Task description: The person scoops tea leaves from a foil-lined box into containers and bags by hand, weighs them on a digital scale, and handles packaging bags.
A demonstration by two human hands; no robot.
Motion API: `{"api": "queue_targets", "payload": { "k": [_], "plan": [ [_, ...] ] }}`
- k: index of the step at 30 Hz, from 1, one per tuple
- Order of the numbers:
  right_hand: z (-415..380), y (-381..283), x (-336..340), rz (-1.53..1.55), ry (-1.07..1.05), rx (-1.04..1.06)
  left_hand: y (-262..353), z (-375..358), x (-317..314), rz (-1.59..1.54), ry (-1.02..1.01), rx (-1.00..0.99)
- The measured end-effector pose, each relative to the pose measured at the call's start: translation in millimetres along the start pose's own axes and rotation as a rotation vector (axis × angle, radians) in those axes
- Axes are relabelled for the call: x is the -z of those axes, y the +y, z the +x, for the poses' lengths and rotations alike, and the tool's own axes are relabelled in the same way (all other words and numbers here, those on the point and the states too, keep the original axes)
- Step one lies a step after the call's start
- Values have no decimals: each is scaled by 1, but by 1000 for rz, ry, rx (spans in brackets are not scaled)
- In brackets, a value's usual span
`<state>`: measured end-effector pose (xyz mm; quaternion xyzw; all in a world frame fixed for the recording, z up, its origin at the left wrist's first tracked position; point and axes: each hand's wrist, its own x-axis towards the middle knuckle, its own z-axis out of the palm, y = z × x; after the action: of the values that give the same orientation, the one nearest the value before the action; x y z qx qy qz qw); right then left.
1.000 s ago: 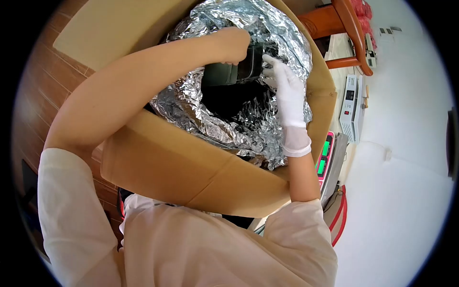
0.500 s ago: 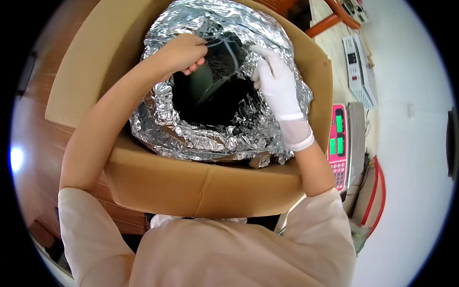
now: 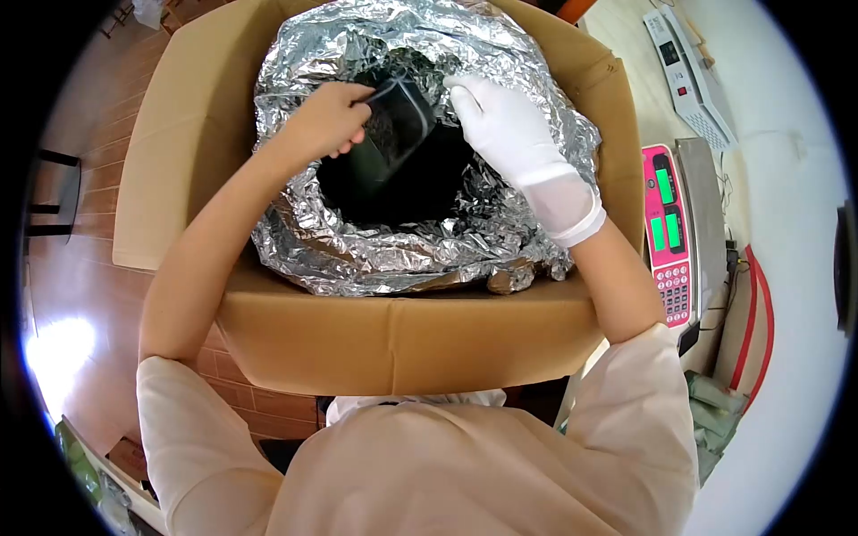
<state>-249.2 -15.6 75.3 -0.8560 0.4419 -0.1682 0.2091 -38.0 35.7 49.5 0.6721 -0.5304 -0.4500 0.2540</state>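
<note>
My bare left hand [image 3: 335,123] is closed on the upper left edge of a clear plastic bag [image 3: 399,129]. Dark material shows through the bag, too dim to name. It hangs tilted over the dark opening of a crumpled silver foil liner [image 3: 375,259]. Just right of the bag is my right hand [image 3: 505,125], in a white glove. Its thumb and index finger come together near the foil; whether anything is between them I cannot make out. The liner sits inside a large cardboard box [image 3: 483,344], and its depths are black.
To the right, a pink scale [image 3: 670,255] with green displays stands beside the box. Farther back lies a white appliance [image 3: 688,80] with a small black screen. A dark stool [image 3: 58,196] stands on the wooden floor at left. One box flap [image 3: 170,134] spreads outward.
My view has shifted, bringing more of the scale into sight. The bag has swung wider and shows its face more. My right thumb and index finger have drawn closer together.
</note>
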Motion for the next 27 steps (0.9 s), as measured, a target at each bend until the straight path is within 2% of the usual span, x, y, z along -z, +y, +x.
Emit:
{"api": "queue_targets", "payload": {
  "k": [2, 7, 10, 12, 14, 16, 17, 18, 20, 25, 27],
  "plan": [
    [2, 3, -3, -96, -82, -62, -3, 1, 3, -3, -43, -8],
    [-1, -1, 0, -66, -92, -29, 2, -7, -2, -55, -35, -23],
    [-6, -6, 5, -45, -102, 68, 12, -9, 1, -67, -5, -69],
    [-6, -16, 13, -67, -102, -34, 11, -8, 5, -79, -44, -94],
    [0, -3, 7, -11, -68, -51, 10, -7, 2, -97, -47, -77],
    [6, 13, 1, 86, -69, -126, 9, -6, 2, -99, -71, -88],
    [12, 12, -3, 279, -152, -172, 11, -7, 2, -118, -80, -77],
    [11, 13, -3, 278, -147, -173, 11, -7, 2, -116, -81, -82],
    [5, 1, 2, 1037, -314, -402, 9, -7, 0, -114, -90, -75],
    [-3, -12, 24, 1306, -173, -299, 12, -11, -2, -97, -102, -31],
    [-7, -23, 31, 1214, -149, -280, 12, -11, -3, -67, -114, -37]
  ]
}}
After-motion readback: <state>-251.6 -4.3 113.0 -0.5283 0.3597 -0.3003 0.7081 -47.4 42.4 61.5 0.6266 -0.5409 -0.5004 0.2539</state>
